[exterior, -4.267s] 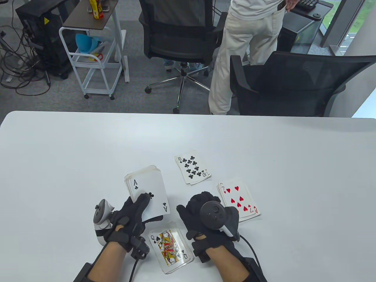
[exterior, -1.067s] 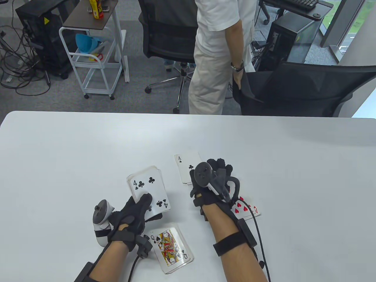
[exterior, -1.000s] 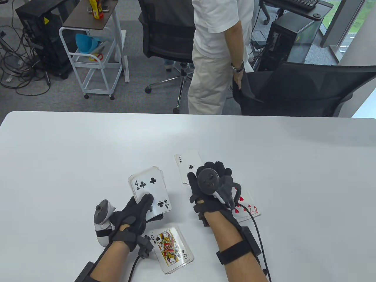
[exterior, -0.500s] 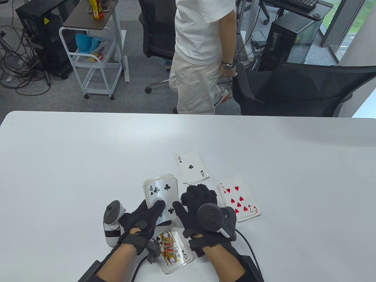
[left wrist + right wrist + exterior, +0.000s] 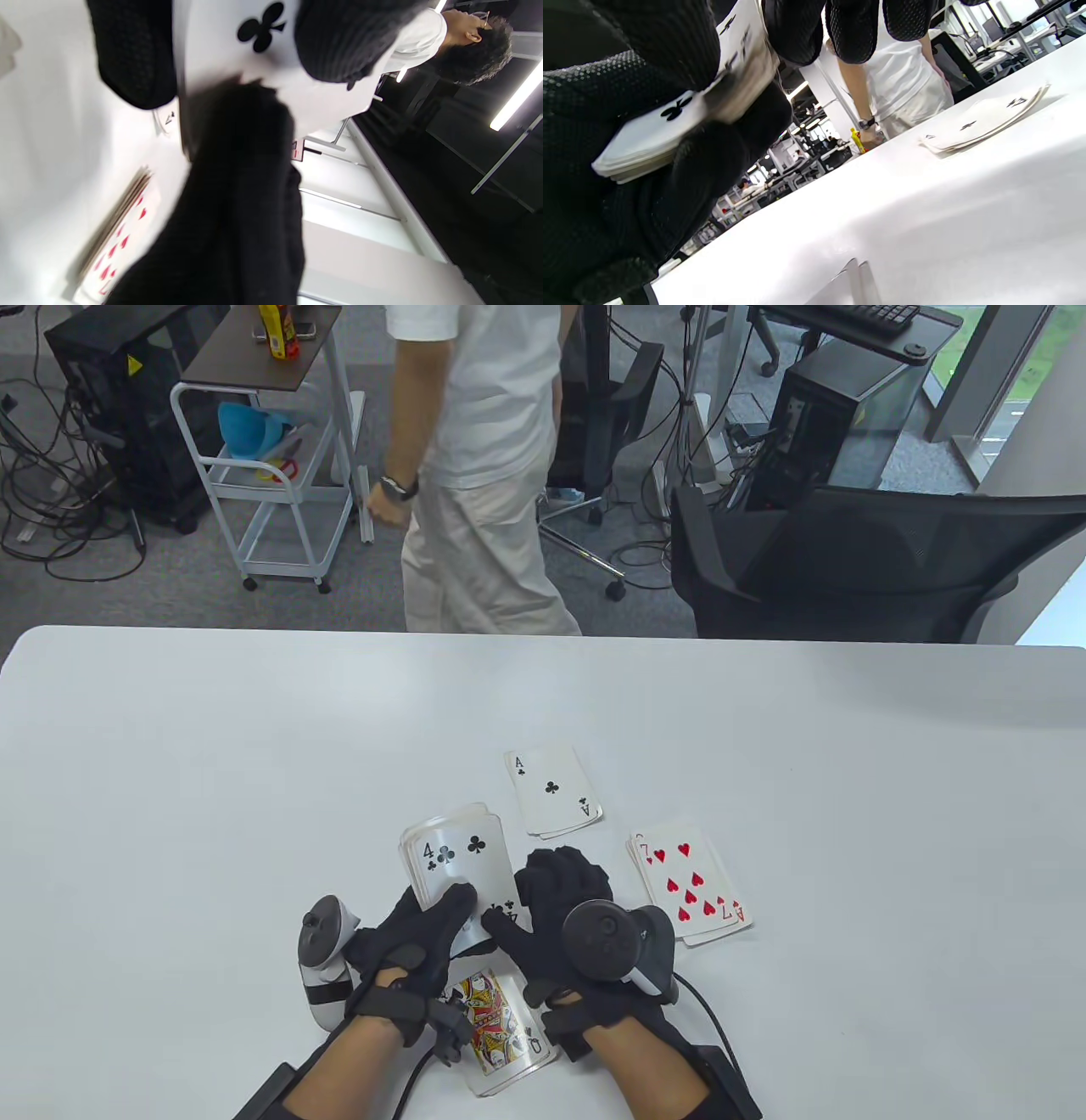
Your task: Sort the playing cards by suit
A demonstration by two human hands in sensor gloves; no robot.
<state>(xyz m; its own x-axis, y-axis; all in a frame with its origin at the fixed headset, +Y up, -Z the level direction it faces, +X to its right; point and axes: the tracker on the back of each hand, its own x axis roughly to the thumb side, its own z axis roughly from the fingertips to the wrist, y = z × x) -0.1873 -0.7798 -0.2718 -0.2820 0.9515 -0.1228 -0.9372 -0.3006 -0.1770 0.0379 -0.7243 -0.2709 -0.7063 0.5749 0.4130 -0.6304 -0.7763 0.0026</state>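
Deck of white playing cards point(image 5: 454, 865), four of clubs face up on top, sits fanned in your left hand point(image 5: 407, 933); your thumb lies across its face so that the top card is free to slide. Your right hand point(image 5: 560, 912) closes thumb and fingers on that card's near right corner, evidently to draw it off. The three face-up piles on the white table point(image 5: 254, 746) lie apart, one per suit: the ace-topped clubs pile point(image 5: 553, 791) just beyond, the seven-topped hearts pile point(image 5: 691, 886) to your right, the queen-topped spades pile point(image 5: 501, 1035) beneath your wrists. I judge clubs the destination.
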